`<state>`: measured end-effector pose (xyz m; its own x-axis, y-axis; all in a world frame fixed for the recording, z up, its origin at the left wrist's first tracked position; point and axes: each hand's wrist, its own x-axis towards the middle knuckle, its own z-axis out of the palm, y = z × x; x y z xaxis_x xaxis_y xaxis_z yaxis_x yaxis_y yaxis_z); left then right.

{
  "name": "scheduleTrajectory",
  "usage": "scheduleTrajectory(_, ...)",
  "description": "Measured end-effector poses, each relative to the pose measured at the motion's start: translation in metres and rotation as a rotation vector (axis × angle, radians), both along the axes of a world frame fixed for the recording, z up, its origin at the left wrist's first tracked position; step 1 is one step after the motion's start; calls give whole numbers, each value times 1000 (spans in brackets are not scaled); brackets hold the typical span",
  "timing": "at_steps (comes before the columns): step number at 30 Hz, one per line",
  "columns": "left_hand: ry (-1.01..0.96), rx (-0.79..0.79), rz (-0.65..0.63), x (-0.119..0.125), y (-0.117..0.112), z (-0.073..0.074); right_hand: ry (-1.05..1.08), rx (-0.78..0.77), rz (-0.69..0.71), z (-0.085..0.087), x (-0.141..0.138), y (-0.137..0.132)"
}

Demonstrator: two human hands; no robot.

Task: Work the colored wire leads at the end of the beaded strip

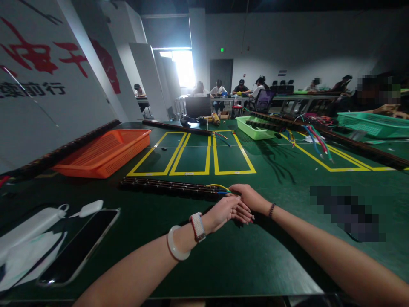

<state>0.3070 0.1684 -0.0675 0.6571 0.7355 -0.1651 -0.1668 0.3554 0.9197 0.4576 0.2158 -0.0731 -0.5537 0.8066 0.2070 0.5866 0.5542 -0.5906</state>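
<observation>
My left hand (225, 212) and my right hand (247, 197) meet at the right end of a long black terminal strip (169, 187) that lies across the green table (223, 256). Yellow and blue wires (220, 188) stick out of that end of the strip, right by my fingertips. The left hand's fingers are stretched out over the right hand, which is curled at the strip's end. Whether either hand pinches a wire is hidden. I wear a white bangle and a watch on the left wrist, and a bead bracelet on the right.
An orange basket (105, 151) stands at the left, a phone (79, 245) and white packets at the near left. Yellow taped boxes (191, 157) mark the table's middle. A light green basket (255, 128), more strips and coloured wires lie beyond. Several people sit at far tables.
</observation>
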Motion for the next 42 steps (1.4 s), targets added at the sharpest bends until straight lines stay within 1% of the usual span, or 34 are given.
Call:
scheduleTrajectory(6, 12, 17, -5, -1, -1, 2, -1, -12, 14, -2, -1, 1)
scheduleTrajectory(15, 12, 15, -15, -1, 2, -3, 3, -23, 56, -1, 1, 0)
scheduleTrajectory(21, -8, 23, -30, -1, 1, -4, -6, -43, 45, -1, 2, 0)
scheduleTrajectory(28, -3, 29, -9, 0, -1, -3, -12, -54, 53, -2, 3, 2)
scheduleTrajectory(34, 17, 35, -23, -1, 0, -3, -36, -65, 45, 1, 4, 0)
scheduleTrajectory(42, 17, 44, -40, -1, 2, -6, -40, -56, 43, 2, 4, 0)
